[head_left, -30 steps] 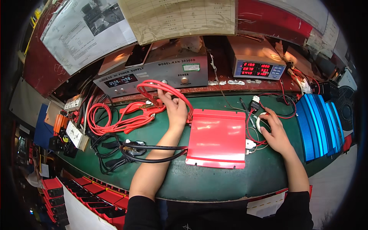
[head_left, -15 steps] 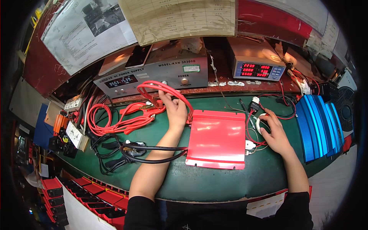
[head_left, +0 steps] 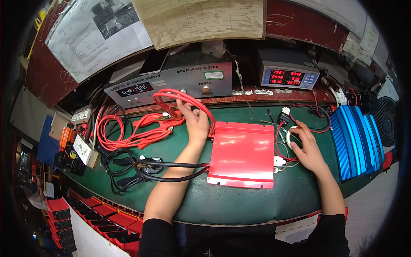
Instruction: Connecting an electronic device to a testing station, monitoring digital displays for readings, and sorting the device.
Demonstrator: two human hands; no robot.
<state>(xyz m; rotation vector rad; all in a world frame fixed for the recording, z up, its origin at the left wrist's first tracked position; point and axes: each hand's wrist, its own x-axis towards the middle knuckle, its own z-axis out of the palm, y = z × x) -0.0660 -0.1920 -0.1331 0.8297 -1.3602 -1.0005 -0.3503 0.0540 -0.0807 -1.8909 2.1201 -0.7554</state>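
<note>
My left hand [head_left: 197,124] reaches up to the front of the grey power supply [head_left: 195,81], close to its knobs. A looped thick red cable [head_left: 188,96] crosses over its fingertips and hides what they touch. My right hand [head_left: 306,150] lies on the bench right of a flat red metal box [head_left: 242,154], its thumb and fingers curled around a white ring [head_left: 289,136]. Thick red and black cables [head_left: 184,165] join the box's left side, and a white plug [head_left: 279,161] sits at its right side. The black cables pass over my left forearm.
Red clamps [head_left: 167,124] and coiled cables lie on the green bench [head_left: 252,205] at left. A meter with red digits [head_left: 287,77] stands on the back shelf. Blue finned cases [head_left: 355,141] stand at right. Rows of red units [head_left: 107,218] sit lower left.
The digits on the power supply and on the meter have changed. The warm glow over the shelf and its instruments has gone out. Both hands have stayed nearly still.
</note>
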